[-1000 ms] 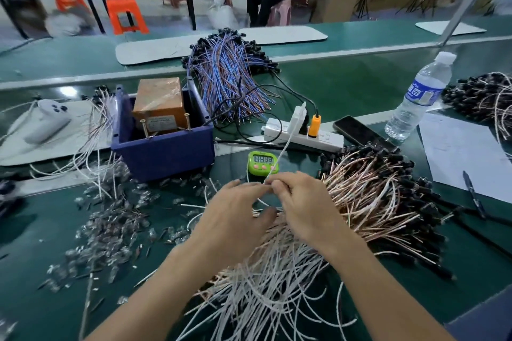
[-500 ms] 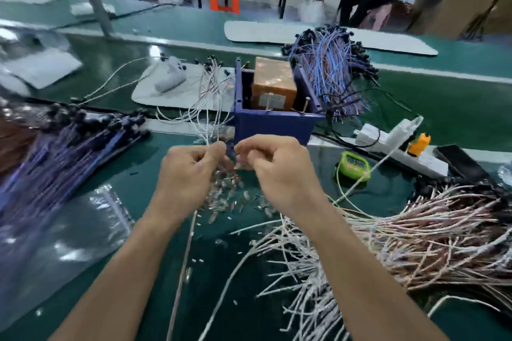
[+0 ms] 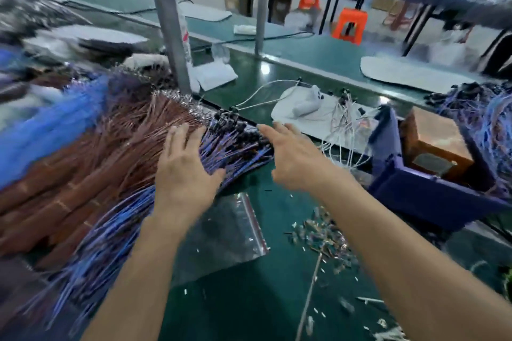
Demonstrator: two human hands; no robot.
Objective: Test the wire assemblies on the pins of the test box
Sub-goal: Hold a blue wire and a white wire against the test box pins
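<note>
A big pile of blue and purple wire assemblies with black ends lies at the left, next to a heap of brown wires. My left hand rests flat on the blue wires with its fingers spread. My right hand hovers open just right of the pile's black ends, holding nothing. The test box, brown, sits inside a blue bin at the right. Its pins are not clear in the blur.
A clear plastic bag lies below the pile. Small clear bits are scattered on the green mat. White wires lie on a white pad behind. A grey post stands behind the pile. More blue wires lie at the far right.
The view has swung left. My hands came apart from in front of the blue bin and moved left to the blue wire pile, both opening.
</note>
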